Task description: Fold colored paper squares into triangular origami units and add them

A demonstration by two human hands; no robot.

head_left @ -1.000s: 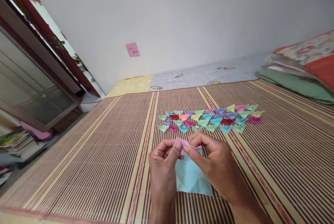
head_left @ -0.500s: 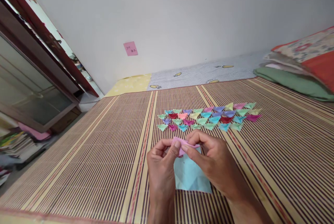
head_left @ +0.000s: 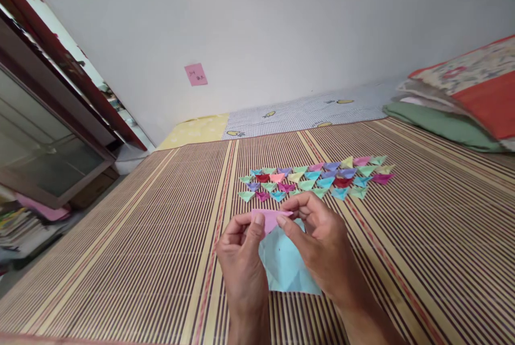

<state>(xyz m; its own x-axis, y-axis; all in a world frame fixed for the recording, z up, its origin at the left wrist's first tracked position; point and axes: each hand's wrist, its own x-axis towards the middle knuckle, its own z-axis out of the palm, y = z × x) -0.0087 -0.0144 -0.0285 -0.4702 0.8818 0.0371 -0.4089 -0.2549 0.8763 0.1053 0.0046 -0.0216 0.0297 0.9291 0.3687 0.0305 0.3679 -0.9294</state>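
Both hands pinch a small pink folded paper [head_left: 269, 218] just above the striped bamboo mat [head_left: 161, 237]. My left hand [head_left: 241, 259] holds its left end between thumb and fingers. My right hand [head_left: 322, 248] grips its right end, fingers curled. Under the hands lies a light blue paper sheet [head_left: 284, 267], flat on the mat. Beyond the hands, several small folded paper triangles [head_left: 317, 176] in many colours lie in rows.
A white wall with a pink sticky note [head_left: 196, 74] rises behind. A checked sheet [head_left: 306, 111] borders the mat's far edge. Folded bedding and a pillow [head_left: 462, 93] lie at right. A glass-fronted wooden cabinet [head_left: 48, 119] and stacked books [head_left: 20, 224] are at left.
The pink paper now shows a flatter, wider triangular face between the fingers. Both hands have shifted slightly left and the view has drifted a little.
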